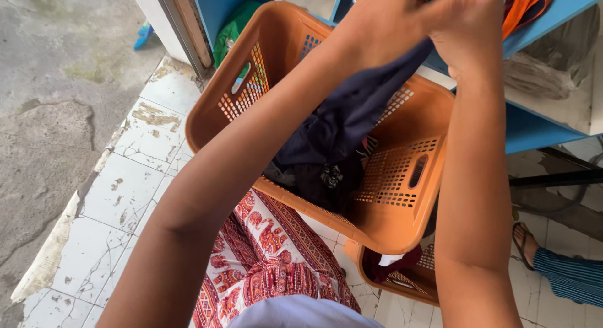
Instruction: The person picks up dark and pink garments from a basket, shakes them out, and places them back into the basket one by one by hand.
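Floor: cracked white tiles point(135, 177) at left, bare concrete beyond.
Shelf: blue unit point(534, 130) far right, holding an orange cloth point(527, 5).
Baskets: orange plastic basket point(402, 177) at centre, tilted; a second basket point(408, 274) near right, beneath it.
Arms: both raised and stretched forward over the basket.
Left hand point(383, 23): closed on the dark navy garment point(342, 124).
Right hand point(468, 20): fingers curled, gripping the same garment's top.
Garment: hangs down into the centre basket.
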